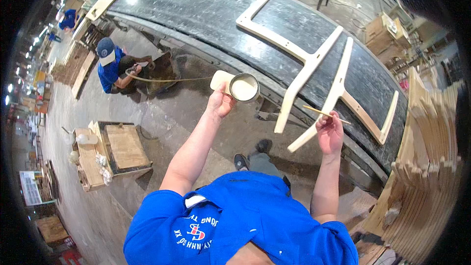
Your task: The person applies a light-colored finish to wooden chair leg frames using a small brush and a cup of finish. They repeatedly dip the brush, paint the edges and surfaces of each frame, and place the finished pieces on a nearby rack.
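Grey round cup (257, 92) with cream-coloured contents (244, 89), frame centre: left grip (222, 103) clasps it; right grip (330, 130) pinches slender tan stick (314, 110), right of centre.

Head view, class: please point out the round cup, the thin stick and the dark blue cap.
Round cup (245, 74), head view: its upper rim.
Thin stick (316, 111), head view: bare shaft toward its left end.
Dark blue cap (105, 46), head view: its crown.
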`<state>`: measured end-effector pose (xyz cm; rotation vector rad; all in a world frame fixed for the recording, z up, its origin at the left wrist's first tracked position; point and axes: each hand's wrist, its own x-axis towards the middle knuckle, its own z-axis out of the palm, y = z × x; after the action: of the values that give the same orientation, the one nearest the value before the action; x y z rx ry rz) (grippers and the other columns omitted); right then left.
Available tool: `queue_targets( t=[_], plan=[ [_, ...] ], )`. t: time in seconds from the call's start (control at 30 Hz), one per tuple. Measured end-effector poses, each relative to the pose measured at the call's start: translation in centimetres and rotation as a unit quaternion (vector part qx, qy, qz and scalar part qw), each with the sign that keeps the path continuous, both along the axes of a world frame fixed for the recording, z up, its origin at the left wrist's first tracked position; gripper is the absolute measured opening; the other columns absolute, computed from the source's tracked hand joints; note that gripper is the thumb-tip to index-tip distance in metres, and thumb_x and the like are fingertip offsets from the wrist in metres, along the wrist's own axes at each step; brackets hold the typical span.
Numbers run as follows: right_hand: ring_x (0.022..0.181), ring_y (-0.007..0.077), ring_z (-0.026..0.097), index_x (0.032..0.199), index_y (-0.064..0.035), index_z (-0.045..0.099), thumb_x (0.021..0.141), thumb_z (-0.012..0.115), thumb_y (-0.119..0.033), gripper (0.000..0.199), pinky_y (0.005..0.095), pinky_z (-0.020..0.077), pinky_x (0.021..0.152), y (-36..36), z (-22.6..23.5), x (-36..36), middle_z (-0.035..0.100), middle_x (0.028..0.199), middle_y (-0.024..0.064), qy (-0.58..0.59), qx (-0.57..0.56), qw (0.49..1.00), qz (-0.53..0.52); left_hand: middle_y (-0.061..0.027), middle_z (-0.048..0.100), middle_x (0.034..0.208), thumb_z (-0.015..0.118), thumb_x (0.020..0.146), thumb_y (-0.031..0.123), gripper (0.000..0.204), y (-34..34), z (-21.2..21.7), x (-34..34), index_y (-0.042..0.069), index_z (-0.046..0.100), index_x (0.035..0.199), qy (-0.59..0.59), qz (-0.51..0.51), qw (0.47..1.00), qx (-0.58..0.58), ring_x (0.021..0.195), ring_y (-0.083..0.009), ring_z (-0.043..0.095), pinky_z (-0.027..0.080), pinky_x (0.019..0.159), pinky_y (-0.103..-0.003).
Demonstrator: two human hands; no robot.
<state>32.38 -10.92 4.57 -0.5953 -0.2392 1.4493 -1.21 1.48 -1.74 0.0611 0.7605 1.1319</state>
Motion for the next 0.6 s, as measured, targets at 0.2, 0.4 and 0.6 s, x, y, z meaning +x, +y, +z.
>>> queue_targets(
  t=[0.2,0.4,0.6],
  plan=[
    [0.072,0.0134,0.06,0.093,-0.0052,0.053,0.091,0.051,-0.009,0.005,0.0257,0.0483,0.063,9.4,2.5,-5.2,0.06,0.08,0.0063,-0.247,0.054,0.968,-0.001,-0.0078,0.055,0.119,0.037,0.095,0.04,0.043,3.6,-2.0,-3.9,0.008,0.047,0.122,-0.027,-0.059,0.998,-0.021,0.103,-0.0228,0.056,0.049,0.087,-0.043],
    [0.07,0.0104,0.058,0.089,-0.0017,0.053,0.088,0.056,-0.007,0.006,0.0224,0.0491,0.064,20.2,5.2,-9.7,0.058,0.078,0.0044,-0.419,0.154,0.895,-0.004,-0.0098,0.051,0.126,0.032,0.095,0.044,0.049,10.6,0.6,-4.8,0.011,0.04,0.131,-0.012,-0.141,0.989,-0.039,0.117,-0.0298,0.048,0.041,0.094,-0.054],
    [0.064,0.0086,0.053,0.083,-0.0003,0.058,0.083,0.064,-0.012,0.013,0.024,0.045,0.06,28.0,6.8,-14.3,0.06,0.074,0.0043,-0.592,0.191,0.783,0.006,-0.0108,0.051,0.125,0.034,0.096,0.038,0.045,17.9,1.3,-3.5,0.007,0.044,0.127,0.022,-0.17,0.985,0.01,0.112,-0.0257,0.052,0.044,0.093,-0.047]
  ],
)
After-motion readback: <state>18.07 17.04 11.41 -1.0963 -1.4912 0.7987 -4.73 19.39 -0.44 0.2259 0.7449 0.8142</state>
